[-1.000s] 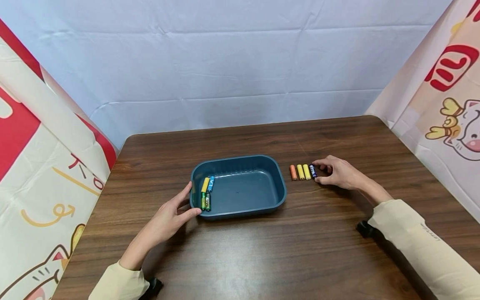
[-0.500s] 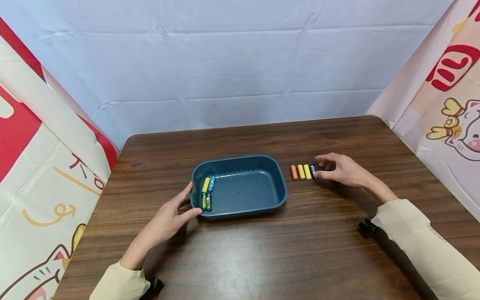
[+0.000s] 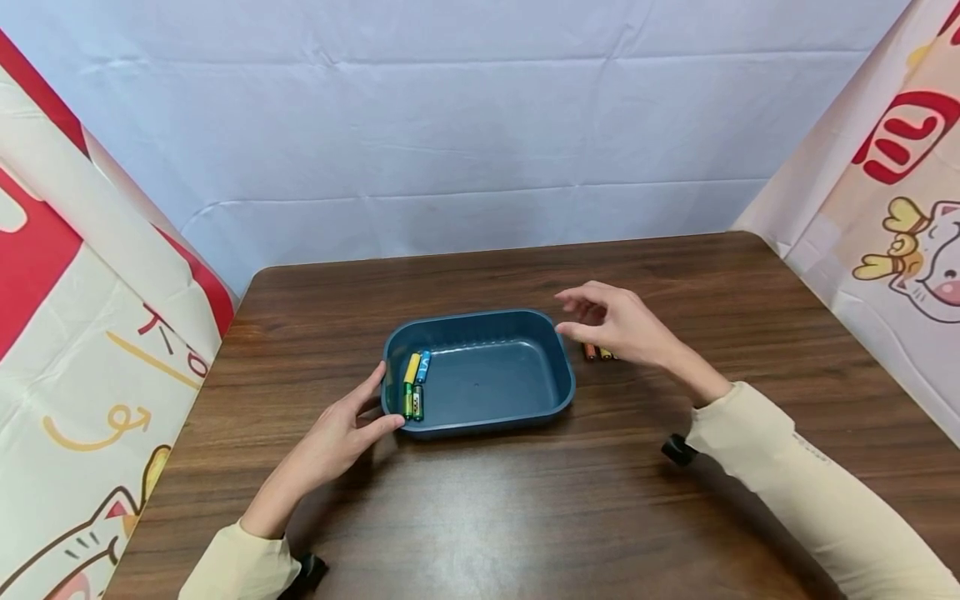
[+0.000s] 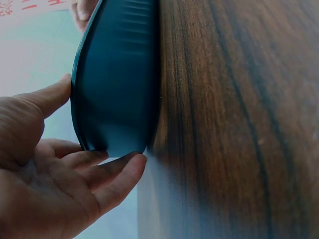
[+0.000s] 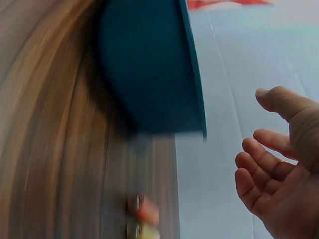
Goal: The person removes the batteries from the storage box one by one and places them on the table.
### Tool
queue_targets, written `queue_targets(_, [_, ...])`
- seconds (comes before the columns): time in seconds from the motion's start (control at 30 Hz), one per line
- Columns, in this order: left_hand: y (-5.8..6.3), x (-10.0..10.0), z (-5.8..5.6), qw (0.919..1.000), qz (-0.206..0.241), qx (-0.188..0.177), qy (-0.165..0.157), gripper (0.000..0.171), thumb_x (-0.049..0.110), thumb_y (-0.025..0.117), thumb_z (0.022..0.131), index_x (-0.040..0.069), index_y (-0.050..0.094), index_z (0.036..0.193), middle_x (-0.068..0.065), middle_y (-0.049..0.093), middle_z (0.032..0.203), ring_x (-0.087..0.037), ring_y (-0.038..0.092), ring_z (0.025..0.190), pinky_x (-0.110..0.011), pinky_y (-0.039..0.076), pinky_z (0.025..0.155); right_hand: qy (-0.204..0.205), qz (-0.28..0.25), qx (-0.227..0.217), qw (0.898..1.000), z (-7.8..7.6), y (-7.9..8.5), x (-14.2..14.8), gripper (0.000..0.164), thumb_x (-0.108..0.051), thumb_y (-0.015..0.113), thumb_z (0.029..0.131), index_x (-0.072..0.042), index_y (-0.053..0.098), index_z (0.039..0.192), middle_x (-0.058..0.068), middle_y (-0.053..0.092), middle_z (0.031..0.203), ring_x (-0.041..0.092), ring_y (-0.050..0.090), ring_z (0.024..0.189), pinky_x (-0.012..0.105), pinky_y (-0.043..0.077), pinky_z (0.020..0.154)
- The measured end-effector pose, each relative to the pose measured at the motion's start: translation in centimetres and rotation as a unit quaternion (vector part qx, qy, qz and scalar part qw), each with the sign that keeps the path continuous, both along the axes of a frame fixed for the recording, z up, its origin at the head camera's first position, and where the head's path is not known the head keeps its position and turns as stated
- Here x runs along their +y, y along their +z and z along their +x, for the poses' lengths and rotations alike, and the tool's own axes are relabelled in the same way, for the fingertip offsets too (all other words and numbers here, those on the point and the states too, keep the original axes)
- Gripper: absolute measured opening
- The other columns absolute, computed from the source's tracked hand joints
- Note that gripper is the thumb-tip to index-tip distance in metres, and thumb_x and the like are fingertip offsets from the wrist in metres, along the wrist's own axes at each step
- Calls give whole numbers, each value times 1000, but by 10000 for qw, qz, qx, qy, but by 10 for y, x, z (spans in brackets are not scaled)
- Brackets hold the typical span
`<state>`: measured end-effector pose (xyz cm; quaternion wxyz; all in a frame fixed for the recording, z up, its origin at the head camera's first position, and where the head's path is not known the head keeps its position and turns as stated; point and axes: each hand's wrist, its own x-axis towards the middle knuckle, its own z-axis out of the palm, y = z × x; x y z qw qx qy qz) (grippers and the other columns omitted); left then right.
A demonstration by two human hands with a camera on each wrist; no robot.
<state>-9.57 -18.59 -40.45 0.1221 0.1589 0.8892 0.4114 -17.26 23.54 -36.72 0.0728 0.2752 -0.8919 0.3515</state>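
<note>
A dark teal plastic box point(image 3: 487, 422) stands on the table with batteries point(image 3: 412, 367) in yellow, blue and green lying at its left end. My left hand point(image 3: 341, 435) holds that end; the left wrist view has the thumb on the rim and the fingers against the outer wall. Over the box's right rim hovers my right hand point(image 3: 611, 321), its fingers loosely bent, nothing between them. Under it, an orange battery point(image 3: 589, 352) and a yellow battery point(image 3: 605, 354) peek out on the table, mostly covered by the hand. The right wrist view is blurred.
The brown wooden table point(image 3: 480, 517) reaches a pale cloth backdrop point(image 3: 465, 167) behind the box. Printed cloths hang at both sides. Black straps point(image 3: 678, 450) sit below the sleeves.
My right hand has let go of the dark blue battery at the row's right end and moved left to the box's rim, covering most of the row. The left hand has stayed put.
</note>
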Motion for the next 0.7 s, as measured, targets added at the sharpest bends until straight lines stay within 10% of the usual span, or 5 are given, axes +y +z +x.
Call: queue_targets(0.7, [3,-1,0,9999,89,71,-101,84,37,64,104,7,17,166,-25,44,156,-41,51,137,-54,49,103,1185,572,-957,9867,7,-25,-154,47,-26,81,92,0,70,130,12,69,112,22,63,96,28,53,77])
